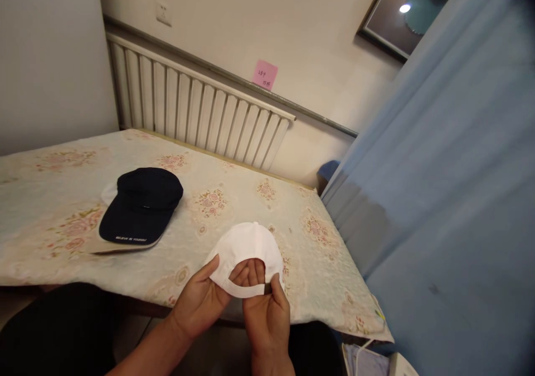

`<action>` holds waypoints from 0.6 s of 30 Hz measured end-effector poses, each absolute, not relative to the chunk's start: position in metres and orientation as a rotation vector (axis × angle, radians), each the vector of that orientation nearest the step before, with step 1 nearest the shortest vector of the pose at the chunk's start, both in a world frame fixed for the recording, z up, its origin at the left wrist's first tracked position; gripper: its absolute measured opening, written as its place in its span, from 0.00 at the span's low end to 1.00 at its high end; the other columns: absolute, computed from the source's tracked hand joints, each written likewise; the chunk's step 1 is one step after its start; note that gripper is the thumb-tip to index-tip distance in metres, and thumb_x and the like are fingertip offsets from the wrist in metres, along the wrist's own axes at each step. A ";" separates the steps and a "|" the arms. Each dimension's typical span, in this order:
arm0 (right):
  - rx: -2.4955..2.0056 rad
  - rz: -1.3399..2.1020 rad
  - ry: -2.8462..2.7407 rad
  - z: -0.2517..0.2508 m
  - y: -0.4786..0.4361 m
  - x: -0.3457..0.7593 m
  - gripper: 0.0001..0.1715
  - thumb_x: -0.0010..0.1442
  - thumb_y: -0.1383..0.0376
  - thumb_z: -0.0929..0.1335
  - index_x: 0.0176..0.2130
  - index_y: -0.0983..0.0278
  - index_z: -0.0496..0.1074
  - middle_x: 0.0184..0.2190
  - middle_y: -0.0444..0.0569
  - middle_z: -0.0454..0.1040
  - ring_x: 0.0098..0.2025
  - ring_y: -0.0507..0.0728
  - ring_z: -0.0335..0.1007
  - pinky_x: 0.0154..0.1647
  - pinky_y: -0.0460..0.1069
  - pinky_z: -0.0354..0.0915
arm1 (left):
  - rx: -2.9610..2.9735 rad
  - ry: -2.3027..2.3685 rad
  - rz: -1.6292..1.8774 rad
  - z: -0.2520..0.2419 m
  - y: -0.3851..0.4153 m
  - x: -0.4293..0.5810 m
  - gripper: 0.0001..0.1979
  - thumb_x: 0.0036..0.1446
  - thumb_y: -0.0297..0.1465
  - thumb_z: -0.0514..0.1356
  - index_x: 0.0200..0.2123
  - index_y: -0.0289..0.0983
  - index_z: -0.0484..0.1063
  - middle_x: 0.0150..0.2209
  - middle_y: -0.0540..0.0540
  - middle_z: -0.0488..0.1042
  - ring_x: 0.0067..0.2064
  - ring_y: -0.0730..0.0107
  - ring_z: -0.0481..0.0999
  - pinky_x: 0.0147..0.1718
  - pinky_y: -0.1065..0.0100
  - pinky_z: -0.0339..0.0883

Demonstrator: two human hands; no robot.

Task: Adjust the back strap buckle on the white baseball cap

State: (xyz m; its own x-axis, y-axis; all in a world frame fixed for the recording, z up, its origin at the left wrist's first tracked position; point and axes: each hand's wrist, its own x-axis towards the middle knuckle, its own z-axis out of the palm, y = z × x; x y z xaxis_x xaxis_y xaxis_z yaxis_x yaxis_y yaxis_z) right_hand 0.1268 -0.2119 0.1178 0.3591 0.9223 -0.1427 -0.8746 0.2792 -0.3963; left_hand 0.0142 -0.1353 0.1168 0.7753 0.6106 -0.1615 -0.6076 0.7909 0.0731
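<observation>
A white baseball cap (251, 241) is held between both hands over the front edge of the bed-like surface, its back opening and strap facing me. My left hand (199, 298) grips the cap's left side, thumb on the outside and fingers underneath. My right hand (267, 315) has its thumb by the dark buckle at the strap's right end. Fingers show through the opening, inside the cap. To the left lies a dark navy cap (146, 198) with small white lettering on its brim. Beneath it a beige brim edge and a bit of white peek out.
A flowered cloth (234, 203) covers the surface. Behind it stand a white radiator (188, 100) and a wall with a pink note (264, 75). A blue curtain (451, 198) hangs at the right. Below it sits a white box-like object (401, 365) with a cable.
</observation>
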 end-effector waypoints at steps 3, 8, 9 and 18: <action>-0.457 1.205 -0.152 0.117 -0.212 0.126 0.18 0.57 0.58 0.68 0.41 0.68 0.74 0.44 0.54 0.77 0.55 0.57 0.68 0.64 0.56 0.54 | 0.020 0.196 0.663 0.117 -0.135 0.014 0.32 0.64 0.29 0.50 0.66 0.27 0.41 0.43 0.29 0.77 0.47 0.51 0.77 0.47 0.55 0.72; -0.452 1.208 -0.136 0.117 -0.212 0.127 0.17 0.57 0.58 0.68 0.40 0.69 0.74 0.44 0.54 0.78 0.55 0.57 0.68 0.64 0.56 0.55 | 0.038 0.231 0.686 0.120 -0.135 0.012 0.32 0.64 0.29 0.49 0.66 0.27 0.39 0.42 0.28 0.77 0.45 0.51 0.78 0.45 0.55 0.73; -0.444 1.212 -0.124 0.118 -0.212 0.126 0.17 0.57 0.58 0.68 0.39 0.69 0.74 0.43 0.54 0.78 0.55 0.57 0.69 0.64 0.55 0.55 | 0.041 0.230 0.691 0.121 -0.135 0.011 0.32 0.64 0.30 0.49 0.66 0.26 0.39 0.42 0.28 0.77 0.45 0.51 0.78 0.45 0.55 0.73; -0.476 1.191 -0.086 0.122 -0.211 0.125 0.15 0.56 0.59 0.68 0.39 0.69 0.73 0.42 0.55 0.77 0.55 0.57 0.69 0.64 0.55 0.56 | 0.038 0.199 0.713 0.119 -0.131 0.011 0.31 0.63 0.29 0.51 0.66 0.30 0.42 0.46 0.31 0.76 0.43 0.53 0.79 0.46 0.55 0.73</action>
